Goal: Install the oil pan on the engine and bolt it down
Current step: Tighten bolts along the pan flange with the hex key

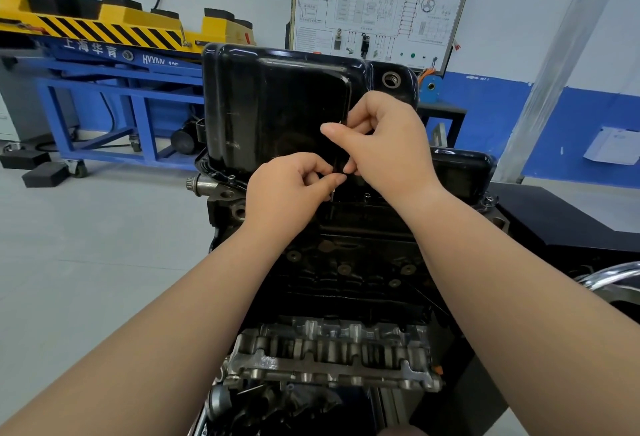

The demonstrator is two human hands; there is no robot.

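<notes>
A glossy black oil pan (277,103) sits on top of the upturned engine block (346,272), with its drain hole (391,80) at the far right. Small bolts (231,178) stand along the pan's flange. My left hand (287,193) and my right hand (384,144) meet at the near side of the pan, fingers curled. Between them they pinch a thin dark tool shaft (335,172) that points down at the flange. What sits at the shaft's tip is hidden by my fingers.
A blue and yellow lift stand (114,54) is at the back left, with black blocks (45,175) on the floor beside it. A wiring diagram board (377,2) hangs behind the engine. A black table (568,217) is at the right. The cylinder head side (332,352) faces me.
</notes>
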